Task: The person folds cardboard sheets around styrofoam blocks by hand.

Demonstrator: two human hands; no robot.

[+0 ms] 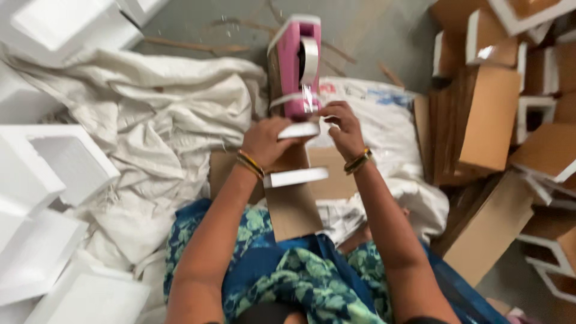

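I sit on the floor with a brown and white cardboard box piece held up in front of me. My left hand grips its upper part from the left. My right hand pinches at the top edge, right below a pink tape dispenser with a roll of clear tape. A strip of tape hangs from the dispenser down toward my fingers. Both wrists carry bangles.
White sacks lie spread over the floor under me. White box trays are piled at the left. Folded brown cardboard boxes with white edges stack up at the right. Bare grey floor shows beyond the dispenser.
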